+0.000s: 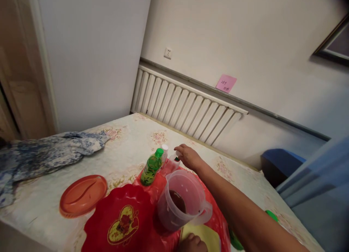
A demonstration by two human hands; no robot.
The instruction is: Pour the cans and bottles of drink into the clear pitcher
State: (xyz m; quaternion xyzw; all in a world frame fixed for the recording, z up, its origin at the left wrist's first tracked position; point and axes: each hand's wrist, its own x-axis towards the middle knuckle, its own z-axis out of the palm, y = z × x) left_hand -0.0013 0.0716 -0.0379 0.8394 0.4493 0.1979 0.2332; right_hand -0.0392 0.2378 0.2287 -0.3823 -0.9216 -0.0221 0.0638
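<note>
A floral oilcloth covers the bench (pixel 128 150). At its centre stands a clear plastic jug (pixel 181 201) of dark liquid; at 9 o'clock lies a scalloped red tray (pixel 120 215). At 12 o'clock, the right hand (pixel 188 155) pinches a small bottle (pixel 174 159), grip narrow. The left hand (pixel 192 243) rests on yellow cloth (pixel 207 235), its grip unclear.

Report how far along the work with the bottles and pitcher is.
Done: the pitcher already holds some dark liquid. In hand: the right hand reaches a small bottle beside the green bottle; the left hand rests on a yellow sheet. Left: the green bottle remains capped.
</note>
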